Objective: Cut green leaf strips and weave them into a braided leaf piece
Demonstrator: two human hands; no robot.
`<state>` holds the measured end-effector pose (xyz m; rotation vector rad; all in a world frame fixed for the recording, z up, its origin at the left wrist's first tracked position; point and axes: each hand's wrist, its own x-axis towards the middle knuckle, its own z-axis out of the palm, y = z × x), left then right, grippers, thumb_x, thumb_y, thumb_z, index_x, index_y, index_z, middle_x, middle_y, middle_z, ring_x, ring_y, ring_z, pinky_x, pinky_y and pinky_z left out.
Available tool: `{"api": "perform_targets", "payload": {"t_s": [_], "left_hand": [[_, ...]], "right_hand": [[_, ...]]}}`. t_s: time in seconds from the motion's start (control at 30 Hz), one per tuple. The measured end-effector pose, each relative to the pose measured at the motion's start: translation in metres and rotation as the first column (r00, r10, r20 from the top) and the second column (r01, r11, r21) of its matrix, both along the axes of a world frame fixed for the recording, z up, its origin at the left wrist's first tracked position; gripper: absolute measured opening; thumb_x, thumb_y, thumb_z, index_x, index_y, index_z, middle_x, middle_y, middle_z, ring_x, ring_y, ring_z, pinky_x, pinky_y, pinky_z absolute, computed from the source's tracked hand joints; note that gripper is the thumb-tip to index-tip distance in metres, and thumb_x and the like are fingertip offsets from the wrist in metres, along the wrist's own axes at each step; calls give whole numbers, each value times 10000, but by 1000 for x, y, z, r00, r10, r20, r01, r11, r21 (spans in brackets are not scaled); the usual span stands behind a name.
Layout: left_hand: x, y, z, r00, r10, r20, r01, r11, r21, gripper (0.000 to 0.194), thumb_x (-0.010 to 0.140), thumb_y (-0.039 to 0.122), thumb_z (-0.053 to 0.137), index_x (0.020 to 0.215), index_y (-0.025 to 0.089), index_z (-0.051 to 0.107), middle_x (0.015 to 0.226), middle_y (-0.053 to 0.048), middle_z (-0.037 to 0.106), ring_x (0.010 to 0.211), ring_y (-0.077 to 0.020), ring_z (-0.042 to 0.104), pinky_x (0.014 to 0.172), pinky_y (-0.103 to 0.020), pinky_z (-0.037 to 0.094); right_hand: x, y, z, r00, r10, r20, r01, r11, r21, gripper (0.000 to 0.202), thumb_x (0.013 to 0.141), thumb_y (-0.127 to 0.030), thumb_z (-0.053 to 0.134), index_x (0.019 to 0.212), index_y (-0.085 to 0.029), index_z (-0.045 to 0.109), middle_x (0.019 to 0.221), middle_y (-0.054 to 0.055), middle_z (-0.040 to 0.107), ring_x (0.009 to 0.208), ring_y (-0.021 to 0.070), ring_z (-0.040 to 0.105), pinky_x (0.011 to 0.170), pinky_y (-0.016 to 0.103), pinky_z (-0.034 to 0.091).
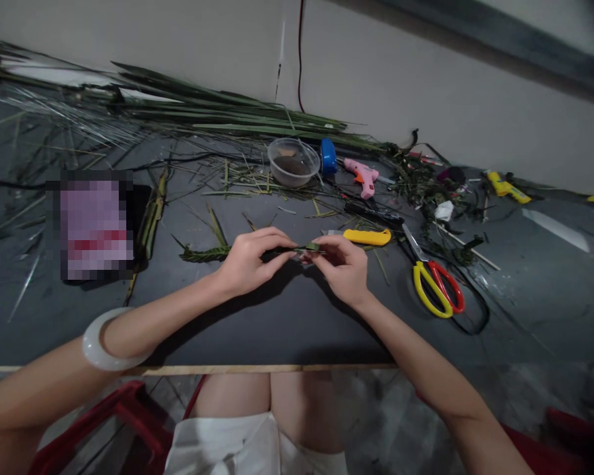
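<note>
The left hand [250, 260] is partly hiding the braided leaf [204, 253], which is projecting toward nine o'clock. That hand is arching, nearly closed, pinching it; at three o'clock, the right hand [345, 267] is curling inward, pinching an indistinct small piece [311, 248].

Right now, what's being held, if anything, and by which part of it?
A green plaited leaf strip, pinched toward its right end by the left hand and right hand; the other end sticks out leftward.
</note>
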<state>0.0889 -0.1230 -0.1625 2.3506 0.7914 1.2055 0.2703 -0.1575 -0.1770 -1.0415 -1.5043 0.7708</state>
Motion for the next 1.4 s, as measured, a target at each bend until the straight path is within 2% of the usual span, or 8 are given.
{"api": "perform_targets", "payload": {"t_s": [0.37,0.67,0.73,0.9,1.07,1.23,1.4], "left_hand": [[0,0,0,999,35,8,-35,999,-18,85,806,151,586,829,122,662,802,-61,691,741,-124,646,705,-208,509],[1,0,-1,999,49,11,-49,999,-11,86,807,152,581,828,125,660,797,-56,687,736,-126,641,692,-217,510],[1,0,-1,999,52,16,-52,999,-7,83,804,151,587,827,121,661,794,-57,687,732,-124,641,692,-215,510],[2,-2,0,997,76,27,-76,997,-11,67,785,142,613,811,114,669,780,-58,688,725,-122,640,693,-209,508],[3,-6,1,994,88,71,-85,995,-50,65,782,159,622,800,129,677,773,-50,689,711,-119,638,680,-209,511],[5,-8,2,993,79,93,-70,994,-89,71,778,195,638,791,140,681,764,-44,686,694,-118,634,648,-206,505],[5,-9,2,992,66,110,-55,994,-96,69,783,194,635,794,139,676,778,-47,682,708,-115,630,658,-203,503]], "right_hand": [[-3,-4,0,992,-26,-122,19,998,-59,174,748,-230,667,854,-228,529,723,-23,698,637,157,700,600,261,613],[-3,-5,-3,986,21,-165,-30,998,-52,191,798,-261,618,861,-237,439,725,-36,686,623,153,700,560,254,605],[-3,-6,-3,992,-7,-123,3,1000,-31,188,799,-277,615,857,-236,440,716,-35,677,613,155,698,557,255,602],[-6,-7,-5,978,-165,125,159,985,62,194,787,-277,625,955,-212,552,776,3,695,645,159,701,649,254,592],[-9,-7,-11,954,-206,216,166,968,189,57,802,-226,590,833,-217,636,786,8,716,691,148,697,662,241,577],[-9,-5,-10,906,-290,309,223,946,235,115,798,-244,574,707,-203,630,661,8,693,580,142,657,580,241,543],[-9,-4,-10,883,-303,359,193,931,310,151,800,-231,570,653,-205,587,584,-13,650,512,119,610,531,217,501]]}}
